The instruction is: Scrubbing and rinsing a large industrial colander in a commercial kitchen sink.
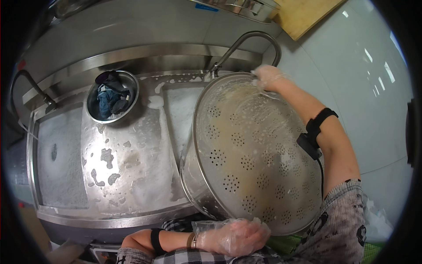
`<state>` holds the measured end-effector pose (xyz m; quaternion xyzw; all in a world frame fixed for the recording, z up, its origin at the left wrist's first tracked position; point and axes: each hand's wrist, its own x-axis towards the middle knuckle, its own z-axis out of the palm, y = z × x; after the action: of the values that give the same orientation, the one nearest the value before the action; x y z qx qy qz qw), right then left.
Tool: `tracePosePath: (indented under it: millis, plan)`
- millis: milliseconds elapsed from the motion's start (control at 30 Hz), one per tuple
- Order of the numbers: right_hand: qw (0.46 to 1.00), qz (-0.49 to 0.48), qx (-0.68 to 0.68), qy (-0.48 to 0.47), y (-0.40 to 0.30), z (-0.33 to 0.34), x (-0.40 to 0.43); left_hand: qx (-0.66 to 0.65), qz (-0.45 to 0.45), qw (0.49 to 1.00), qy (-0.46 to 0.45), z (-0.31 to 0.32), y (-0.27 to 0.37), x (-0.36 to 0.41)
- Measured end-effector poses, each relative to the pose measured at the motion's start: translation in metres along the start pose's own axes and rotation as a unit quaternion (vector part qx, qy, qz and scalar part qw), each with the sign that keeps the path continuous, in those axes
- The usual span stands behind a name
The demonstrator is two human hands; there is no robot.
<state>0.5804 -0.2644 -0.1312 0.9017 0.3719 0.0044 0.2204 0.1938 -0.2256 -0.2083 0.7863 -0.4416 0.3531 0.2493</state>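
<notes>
A large round metal pan with clusters of small holes in its base (244,171) stands tilted over the right end of the steel sink, its face wet and streaked with suds. My left hand (235,236), in a clear plastic glove, is at the pan's near rim, fingers curled on the edge. At the far rim, my right hand (268,79) wears the same kind of glove; its fingers are partly hidden, so whether it grips the rim or an item is unclear.
Suds fill the left basin (59,165) and the right basin (183,112). Between them, a steel bowl of dark cloths (113,99) stands on the wet drainboard (132,158). Curved taps rise at the left (29,82) and behind the pan (244,38). A wooden board (303,15) is at top right.
</notes>
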Motion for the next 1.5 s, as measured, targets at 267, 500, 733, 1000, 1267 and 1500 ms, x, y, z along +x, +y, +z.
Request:
tracePosePath:
  millis: [267, 500, 733, 1000, 1267, 1500]
  plan:
    - [0.957, -0.263, -0.005, 0.122, -0.128, -0.050, -0.067, 0.016, 0.021, 0.999, -0.022, 0.000, 0.003, 0.005]
    - [0.995, 0.044, -0.087, 0.001, -0.019, -0.003, -0.007, 0.007, -0.045, 0.999, 0.006, -0.018, 0.002, 0.007]
    - [0.985, 0.127, -0.046, -0.106, 0.008, -0.001, -0.015, -0.005, -0.003, 0.999, 0.041, -0.009, -0.006, 0.003]
    - [0.966, -0.101, 0.118, 0.207, -0.051, 0.011, -0.016, -0.050, -0.070, 0.996, 0.004, -0.001, -0.003, 0.002]
    - [0.968, 0.203, -0.012, -0.149, 0.095, 0.038, -0.076, -0.066, -0.047, 0.997, 0.013, -0.007, -0.002, 0.002]
    - [0.978, 0.196, 0.021, -0.075, 0.047, 0.024, -0.037, -0.039, 0.035, 0.997, -0.054, -0.004, 0.003, -0.001]
